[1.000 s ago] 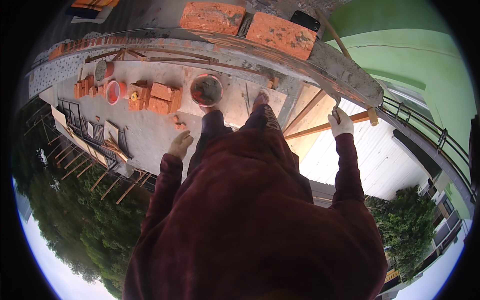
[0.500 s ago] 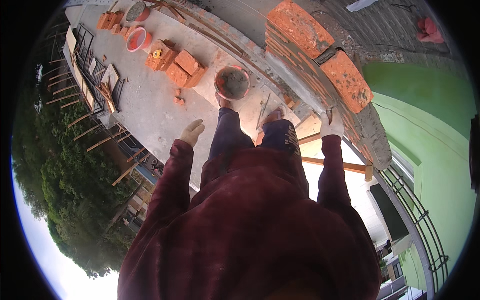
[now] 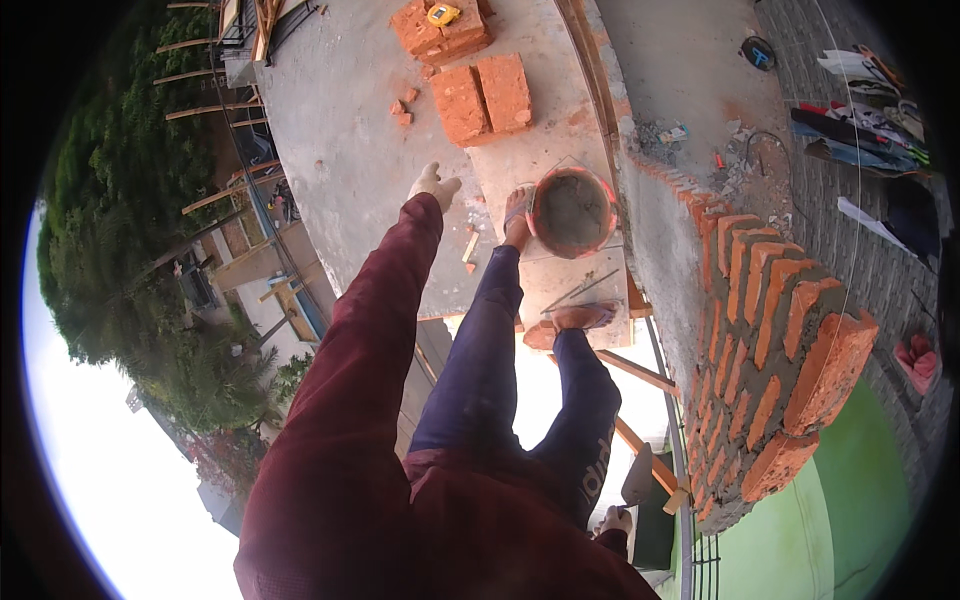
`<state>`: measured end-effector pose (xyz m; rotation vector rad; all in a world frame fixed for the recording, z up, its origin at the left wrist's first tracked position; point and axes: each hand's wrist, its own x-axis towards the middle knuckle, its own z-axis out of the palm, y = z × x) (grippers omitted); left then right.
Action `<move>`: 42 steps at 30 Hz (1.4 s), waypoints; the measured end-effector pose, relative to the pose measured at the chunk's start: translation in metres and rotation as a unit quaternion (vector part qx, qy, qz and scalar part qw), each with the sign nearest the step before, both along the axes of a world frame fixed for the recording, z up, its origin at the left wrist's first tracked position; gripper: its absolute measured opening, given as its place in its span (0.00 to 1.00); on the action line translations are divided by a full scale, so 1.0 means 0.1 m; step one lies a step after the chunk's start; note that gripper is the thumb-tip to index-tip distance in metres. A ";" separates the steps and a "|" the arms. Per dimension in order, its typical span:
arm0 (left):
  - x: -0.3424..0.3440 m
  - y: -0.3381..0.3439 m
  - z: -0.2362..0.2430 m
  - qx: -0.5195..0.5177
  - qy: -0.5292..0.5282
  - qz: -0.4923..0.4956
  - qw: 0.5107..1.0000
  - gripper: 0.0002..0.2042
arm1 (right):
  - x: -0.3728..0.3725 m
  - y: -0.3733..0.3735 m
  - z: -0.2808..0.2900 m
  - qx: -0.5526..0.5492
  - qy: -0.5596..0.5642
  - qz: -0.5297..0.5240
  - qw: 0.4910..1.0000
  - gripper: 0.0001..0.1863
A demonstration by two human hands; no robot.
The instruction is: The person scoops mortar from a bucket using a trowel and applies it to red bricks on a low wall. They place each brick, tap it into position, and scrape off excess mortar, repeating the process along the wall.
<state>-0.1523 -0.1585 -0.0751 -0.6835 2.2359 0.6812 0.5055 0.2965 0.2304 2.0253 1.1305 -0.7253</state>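
Observation:
My left hand [image 3: 432, 186], in a pale glove, reaches out with fingers apart, short of a pair of stacked brick blocks [image 3: 505, 97] and left of a round orange bucket [image 3: 572, 210] full of grey mortar. My right hand [image 3: 613, 522], also gloved, is low at the right beside my leg, closed on the handle of a trowel [image 3: 636, 473], its blade pointing up. The freshly mortared brick wall [image 3: 760, 360] rises to the right of it. My feet in flip-flops stand on a pale board [image 3: 560, 280] around the bucket.
More bricks [image 3: 425, 35] with a yellow tape measure [image 3: 443, 14] lie at the top. The concrete platform [image 3: 360, 120] ends at the left above timber props and trees. A drop with wooden beams [image 3: 635, 370] shows below the board. Cloths [image 3: 860, 130] lie at the upper right.
My view has swung round, bringing the brick stack upward and the wall to the right. My left arm has stretched forward toward the bricks; my right hand, still on the trowel, appears lower.

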 end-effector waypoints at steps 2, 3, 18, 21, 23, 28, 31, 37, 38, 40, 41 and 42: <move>-0.63 0.20 -0.33 -0.100 0.088 -0.037 0.990 0.46 | -0.30 -0.13 -0.14 -0.049 -0.007 0.045 0.998 0.12; -0.91 0.28 -0.48 -0.099 0.111 -0.033 0.988 0.47 | -0.55 -0.22 -0.22 -0.066 -0.012 0.079 0.995 0.14; -1.43 0.48 -1.31 -0.146 0.166 0.104 0.970 0.63 | -1.71 -0.73 -0.48 -0.079 0.030 0.203 0.975 0.15; -1.48 0.51 -1.15 -0.129 0.132 0.125 0.975 0.66 | -1.89 -0.80 -0.48 -0.078 0.025 0.154 0.985 0.14; -1.55 0.48 -1.13 -0.134 0.110 0.120 0.977 0.68 | -1.89 -0.83 -0.57 -0.070 0.038 0.165 0.983 0.14; -1.45 0.10 -1.15 0.006 0.162 0.176 0.971 0.65 | -1.01 -0.45 -0.63 -0.018 0.148 0.394 0.907 0.12; -1.37 -0.01 -0.92 0.241 0.190 0.288 0.907 0.47 | -1.67 -0.37 -0.69 -0.014 0.076 0.252 0.965 0.14; -0.56 0.33 0.33 0.658 0.011 0.529 0.536 0.50 | -4.07 -0.66 -0.39 -0.098 0.338 0.059 0.934 0.12; -0.42 0.37 0.57 0.717 -0.007 0.483 0.502 0.48 | -4.31 -0.75 -0.31 -0.113 0.384 0.052 0.915 0.13; -0.15 0.53 1.05 0.822 -0.052 0.384 0.418 0.45 | -4.67 -0.83 -0.12 -0.137 0.486 0.064 0.861 0.18; 0.04 0.58 1.14 0.809 -0.065 0.439 0.384 0.45 | -4.85 -0.91 -0.05 -0.146 0.536 0.061 0.829 0.21; 0.13 0.66 1.36 0.792 -0.080 0.460 0.393 0.45 | -5.07 -1.01 0.18 -0.153 0.553 0.023 0.819 0.26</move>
